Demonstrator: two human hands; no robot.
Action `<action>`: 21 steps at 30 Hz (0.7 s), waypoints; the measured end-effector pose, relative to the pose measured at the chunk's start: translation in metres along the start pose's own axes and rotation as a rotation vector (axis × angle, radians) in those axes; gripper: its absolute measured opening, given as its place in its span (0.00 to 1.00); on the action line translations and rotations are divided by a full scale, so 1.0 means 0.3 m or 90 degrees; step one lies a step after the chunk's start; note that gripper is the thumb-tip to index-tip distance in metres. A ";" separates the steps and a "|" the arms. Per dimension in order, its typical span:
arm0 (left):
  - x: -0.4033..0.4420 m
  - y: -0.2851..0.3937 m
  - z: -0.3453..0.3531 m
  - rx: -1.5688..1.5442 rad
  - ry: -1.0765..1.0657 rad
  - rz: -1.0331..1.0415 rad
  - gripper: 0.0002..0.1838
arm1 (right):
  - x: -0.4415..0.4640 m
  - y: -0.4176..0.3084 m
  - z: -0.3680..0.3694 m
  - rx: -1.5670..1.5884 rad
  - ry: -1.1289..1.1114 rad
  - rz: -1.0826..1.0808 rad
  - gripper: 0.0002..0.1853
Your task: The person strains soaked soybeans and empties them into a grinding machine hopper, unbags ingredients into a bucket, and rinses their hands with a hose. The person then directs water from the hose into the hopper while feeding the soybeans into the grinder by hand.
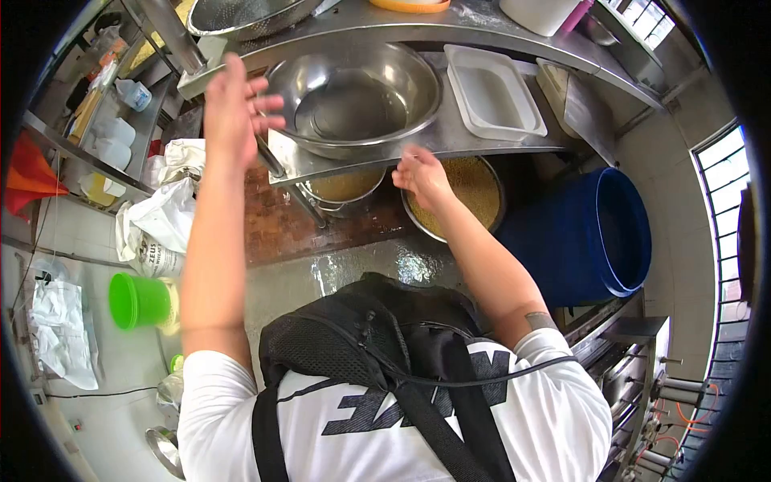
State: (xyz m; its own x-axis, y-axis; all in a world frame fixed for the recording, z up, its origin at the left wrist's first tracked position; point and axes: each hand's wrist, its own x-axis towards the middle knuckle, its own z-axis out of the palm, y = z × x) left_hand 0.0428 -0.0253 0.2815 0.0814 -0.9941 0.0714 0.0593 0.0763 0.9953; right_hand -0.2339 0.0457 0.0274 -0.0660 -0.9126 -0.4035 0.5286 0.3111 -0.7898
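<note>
A wide metal bowl (pixel 353 100) stands on the steel shelf, and it looks empty inside. My left hand (pixel 234 112) is raised at the bowl's left side, its fingers apart and slightly blurred, holding nothing. Just off the bowl's lower right rim is my right hand (pixel 422 175), with its fingers curled; whether anything lies between them is too small to tell. Beneath that hand, on the lower level, a round metal pan (pixel 474 193) contains yellowish grains. A metal pot (pixel 345 189) sits under the shelf, below the bowl.
White plastic trays (pixel 494 92) lie right of the bowl. A large blue barrel (pixel 578 233) lies tilted at the right. A green bucket (pixel 136 301) and white sacks (pixel 165 217) are at the left. A perforated metal bowl (pixel 249 16) rests on the upper shelf.
</note>
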 end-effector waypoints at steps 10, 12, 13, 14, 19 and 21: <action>0.331 0.031 -0.074 0.009 -0.016 -0.017 0.43 | -0.345 0.353 -0.476 -0.352 0.058 0.208 0.14; 0.416 0.008 -0.089 -0.033 -0.085 -0.003 0.30 | -0.391 0.368 -0.557 -0.314 0.138 0.239 0.15; 0.410 0.019 -0.054 -0.032 -0.047 0.002 0.21 | -0.419 0.361 -0.578 -0.313 0.174 0.250 0.15; 0.415 0.007 -0.040 -0.041 -0.026 0.008 0.17 | -0.440 0.357 -0.593 -0.304 0.189 0.254 0.15; 0.256 -0.076 0.097 -0.033 -0.053 0.088 0.09 | -0.460 0.229 -0.594 -0.238 0.219 0.200 0.21; 0.164 -0.139 0.175 -0.048 -0.083 0.053 0.09 | -0.477 0.162 -0.584 -0.098 0.100 0.034 0.38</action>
State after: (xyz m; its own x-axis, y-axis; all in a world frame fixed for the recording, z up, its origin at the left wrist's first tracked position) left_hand -0.0079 -0.0815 0.2469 -0.0409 -0.9851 0.1668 0.1328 0.1601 0.9781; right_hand -0.3470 0.2378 -0.0342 -0.1781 -0.8449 -0.5045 0.4005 0.4061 -0.8214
